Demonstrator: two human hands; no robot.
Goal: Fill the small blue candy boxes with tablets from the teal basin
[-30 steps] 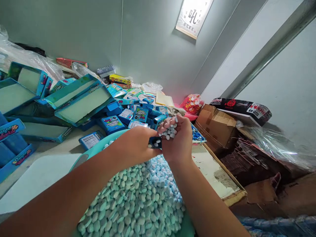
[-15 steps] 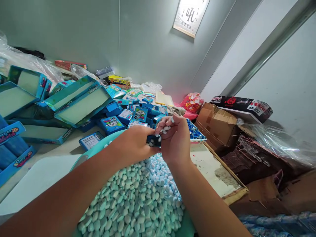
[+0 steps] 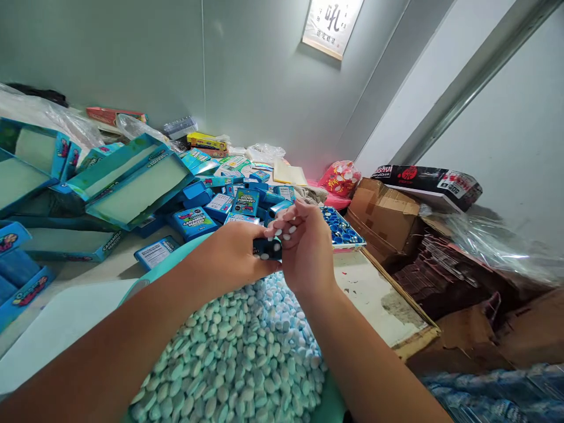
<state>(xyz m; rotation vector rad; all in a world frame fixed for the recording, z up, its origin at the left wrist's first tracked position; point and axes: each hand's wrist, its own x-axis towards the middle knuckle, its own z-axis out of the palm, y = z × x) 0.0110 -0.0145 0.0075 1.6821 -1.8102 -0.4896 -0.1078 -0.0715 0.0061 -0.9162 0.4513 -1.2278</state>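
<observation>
My left hand [image 3: 233,252] is closed round a small dark blue box [image 3: 267,248], held over a teal basin [image 3: 161,267] heaped with pale blue-green candies [image 3: 240,358]. My right hand [image 3: 302,249] is cupped right beside the box, fingers curled over a few white candies [image 3: 284,233] at its open top. Both forearms reach in from the bottom of the view.
Blue display cartons [image 3: 132,182] and small blue candy boxes [image 3: 194,220] litter the table at left and behind. A tray of blue caps [image 3: 341,229] sits beyond my right hand. Cardboard boxes [image 3: 381,220] and plastic wrap [image 3: 493,247] stand at right. A white board [image 3: 57,329] lies at lower left.
The handful of candies in my right hand has shrunk to a few. Both hands have stayed together over the basin, and the view has shifted slightly right.
</observation>
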